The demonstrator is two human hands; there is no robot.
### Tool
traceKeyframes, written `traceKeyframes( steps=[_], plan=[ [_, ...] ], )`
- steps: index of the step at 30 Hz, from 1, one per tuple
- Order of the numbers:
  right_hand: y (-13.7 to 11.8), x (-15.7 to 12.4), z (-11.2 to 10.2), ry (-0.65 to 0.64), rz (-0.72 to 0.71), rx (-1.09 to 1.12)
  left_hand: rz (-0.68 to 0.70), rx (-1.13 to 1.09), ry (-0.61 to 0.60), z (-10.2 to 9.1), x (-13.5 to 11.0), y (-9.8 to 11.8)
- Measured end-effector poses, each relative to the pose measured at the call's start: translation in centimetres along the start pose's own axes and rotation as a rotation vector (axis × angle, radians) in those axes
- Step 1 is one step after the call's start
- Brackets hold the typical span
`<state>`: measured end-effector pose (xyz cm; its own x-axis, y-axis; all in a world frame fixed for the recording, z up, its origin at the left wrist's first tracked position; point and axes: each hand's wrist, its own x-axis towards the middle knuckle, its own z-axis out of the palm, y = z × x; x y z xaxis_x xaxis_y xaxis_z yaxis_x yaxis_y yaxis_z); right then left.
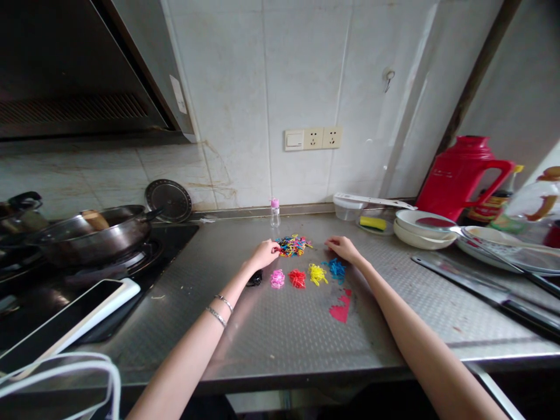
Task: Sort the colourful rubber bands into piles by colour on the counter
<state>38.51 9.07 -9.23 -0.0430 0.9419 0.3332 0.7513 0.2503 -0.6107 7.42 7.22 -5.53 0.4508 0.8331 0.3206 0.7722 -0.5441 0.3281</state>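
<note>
A mixed pile of small coloured rubber bands (295,245) lies on the metal counter. My left hand (265,254) is at the pile's left edge, its fingers pinched together with a bit of red at the tips, seemingly a red rubber band. My right hand (344,248) hovers to the right of the pile, fingers loosely apart, with nothing visible in them. Nearer to me is a row of sorted heaps: black bands (255,279), partly behind my left wrist, pink bands (277,279), red bands (297,279), yellow bands (317,274) and blue bands (336,269) below my right hand.
Behind the pile stands a small clear bottle (275,214) with a pink cap. A red patch (341,308) marks the counter. To the right are bowls (422,233), a knife (464,283) and a red thermos (459,175); a wok (91,236) sits on the left stove.
</note>
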Motion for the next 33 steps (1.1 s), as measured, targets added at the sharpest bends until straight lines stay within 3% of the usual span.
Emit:
traceKeyframes(
  steps=[5, 10, 20, 33],
  plan=[
    [-0.6, -0.3, -0.1, 0.006, -0.003, -0.021, -0.051, -0.003, -0.035, 0.6, 0.0, 0.2],
    [-1.0, -0.5, -0.4, -0.011, -0.008, -0.047, -0.063, -0.021, 0.008, 0.9, 0.1, 0.3],
    [-1.4, -0.7, -0.5, -0.017, -0.017, -0.055, -0.082, -0.215, 0.052, -0.5, 0.6, -0.2],
    [-1.7, -0.8, -0.7, -0.013, -0.021, -0.086, -0.088, -0.149, 0.093, -1.3, 0.5, -0.4]
  ],
)
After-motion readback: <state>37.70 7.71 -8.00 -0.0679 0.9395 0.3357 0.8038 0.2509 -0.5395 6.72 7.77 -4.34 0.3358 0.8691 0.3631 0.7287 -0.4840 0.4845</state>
